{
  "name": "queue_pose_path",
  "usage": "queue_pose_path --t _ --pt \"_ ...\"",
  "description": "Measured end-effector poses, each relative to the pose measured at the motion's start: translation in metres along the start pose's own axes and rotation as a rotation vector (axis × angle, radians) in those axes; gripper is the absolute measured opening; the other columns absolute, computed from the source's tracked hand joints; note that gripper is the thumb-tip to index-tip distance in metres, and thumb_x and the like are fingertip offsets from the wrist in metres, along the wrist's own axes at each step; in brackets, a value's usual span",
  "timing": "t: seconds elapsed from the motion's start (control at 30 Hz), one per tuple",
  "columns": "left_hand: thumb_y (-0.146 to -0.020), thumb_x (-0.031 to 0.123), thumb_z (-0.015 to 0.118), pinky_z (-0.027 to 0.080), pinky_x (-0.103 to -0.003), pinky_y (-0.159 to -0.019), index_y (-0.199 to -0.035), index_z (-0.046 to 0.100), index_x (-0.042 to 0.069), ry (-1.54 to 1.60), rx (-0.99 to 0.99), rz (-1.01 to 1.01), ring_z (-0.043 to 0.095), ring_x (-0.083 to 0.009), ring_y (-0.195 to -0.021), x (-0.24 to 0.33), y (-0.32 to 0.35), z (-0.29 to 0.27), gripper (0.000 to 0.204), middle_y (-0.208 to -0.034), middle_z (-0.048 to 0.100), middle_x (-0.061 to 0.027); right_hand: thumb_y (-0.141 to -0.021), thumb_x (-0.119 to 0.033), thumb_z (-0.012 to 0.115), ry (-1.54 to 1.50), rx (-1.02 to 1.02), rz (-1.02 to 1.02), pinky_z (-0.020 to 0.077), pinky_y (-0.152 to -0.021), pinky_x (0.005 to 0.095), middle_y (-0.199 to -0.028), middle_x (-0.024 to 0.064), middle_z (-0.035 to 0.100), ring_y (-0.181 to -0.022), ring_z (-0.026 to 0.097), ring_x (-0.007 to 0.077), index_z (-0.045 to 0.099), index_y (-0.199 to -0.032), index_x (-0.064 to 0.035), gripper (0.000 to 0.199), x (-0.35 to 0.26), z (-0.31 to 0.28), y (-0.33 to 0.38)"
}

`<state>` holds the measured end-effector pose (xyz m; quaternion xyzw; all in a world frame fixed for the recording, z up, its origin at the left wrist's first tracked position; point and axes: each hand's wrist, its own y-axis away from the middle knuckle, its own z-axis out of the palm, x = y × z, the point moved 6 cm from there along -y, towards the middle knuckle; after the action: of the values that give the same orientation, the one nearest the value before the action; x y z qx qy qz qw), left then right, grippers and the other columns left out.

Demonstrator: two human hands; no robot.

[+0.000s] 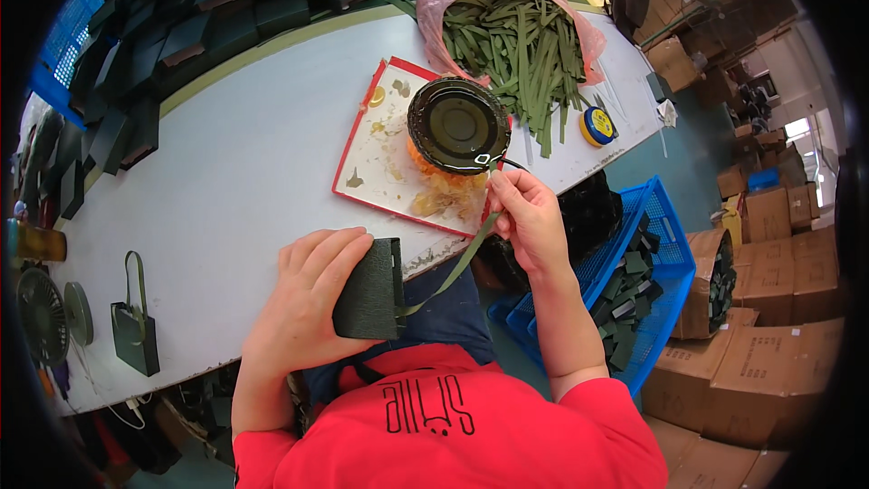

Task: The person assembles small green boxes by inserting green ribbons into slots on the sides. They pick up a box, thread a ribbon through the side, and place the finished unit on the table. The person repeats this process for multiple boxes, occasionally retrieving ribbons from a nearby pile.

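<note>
My left hand (312,294) is wrapped round a small dark green box (368,294), held tilted at the table's near edge. A green ribbon (453,273) runs from the box's right side up to my right hand (528,217), whose thumb and fingers pinch it close to its upper end. That end is at the lower right rim of a round pot of dark brown liquid (459,124); whether it touches the liquid I cannot tell. The pot stands on a stained white board with a red rim (340,168), amber drips down its side.
A pink plastic bag (444,2) spills green ribbons (529,54). Beside it is a yellow and blue tin (598,126). Dark green boxes (231,36) pile up at far left. One box with a ribbon loop (136,337) stands near a fan (42,312). Blue crates (665,244) sit at right.
</note>
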<state>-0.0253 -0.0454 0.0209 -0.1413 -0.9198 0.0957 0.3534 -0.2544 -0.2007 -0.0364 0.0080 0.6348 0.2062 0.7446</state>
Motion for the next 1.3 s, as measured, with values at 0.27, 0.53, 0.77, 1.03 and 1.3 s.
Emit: queue_pose_path --t 0.27,0.53,0.77,1.03,1.3 --pt "-0.052 0.020 0.090 0.040 -0.048 -0.104 -0.137 0.049 0.002 0.017 -0.006 -0.001 0.049 -0.0390 -0.124 -0.001 0.000 0.002 0.096 -0.136 0.053 -0.0158 -0.096 -0.025 0.068 0.013 0.006 0.011 0.0321 -0.043 0.0181 -0.068 -0.0042 0.054 -0.048 0.043 0.0024 0.063 -0.089 -0.0048 0.022 0.002 0.002 -0.007" --pt "-0.051 0.019 0.090 0.040 -0.049 -0.104 -0.137 0.049 0.003 0.014 -0.012 0.001 0.049 -0.0385 -0.125 -0.002 -0.001 0.003 0.096 -0.136 0.053 -0.0156 -0.094 -0.021 0.068 -0.089 -0.010 0.056 0.0287 -0.043 0.0169 -0.067 -0.0050 0.051 -0.048 0.037 0.0017 0.058 -0.082 -0.0100 0.020 0.007 0.001 -0.012" --pt "-0.051 0.019 0.090 0.039 -0.049 -0.104 -0.136 0.049 0.002 0.010 -0.012 -0.008 0.049 -0.0387 -0.125 -0.004 0.000 0.003 0.096 -0.136 0.053 -0.0155 -0.094 -0.020 0.066 -0.088 -0.003 0.008 0.0273 -0.045 0.0187 -0.067 -0.0048 0.050 -0.053 0.039 0.0020 0.057 -0.082 -0.0098 0.018 0.001 -0.001 -0.006" --pt "-0.053 0.021 0.091 0.038 -0.047 -0.107 -0.137 0.049 0.001 0.093 0.009 0.018 0.049 -0.0389 -0.127 -0.008 -0.001 -0.001 0.096 -0.137 0.053 -0.0169 -0.095 -0.019 0.064 0.111 -0.216 0.011 0.0328 -0.054 0.0183 -0.074 -0.0041 0.057 -0.063 0.046 0.0016 0.062 -0.091 -0.0048 0.014 0.005 0.029 0.041" --pt "-0.055 0.025 0.088 0.038 -0.047 -0.105 -0.138 0.049 0.003 0.167 -0.022 0.054 0.048 -0.0353 -0.126 -0.005 -0.002 0.001 0.095 -0.139 0.051 -0.0136 -0.095 -0.018 0.069 0.168 -0.428 0.213 0.0353 -0.055 0.0170 -0.075 -0.0081 0.056 -0.065 0.046 -0.0021 0.062 -0.090 -0.0039 0.016 0.021 0.070 0.059"
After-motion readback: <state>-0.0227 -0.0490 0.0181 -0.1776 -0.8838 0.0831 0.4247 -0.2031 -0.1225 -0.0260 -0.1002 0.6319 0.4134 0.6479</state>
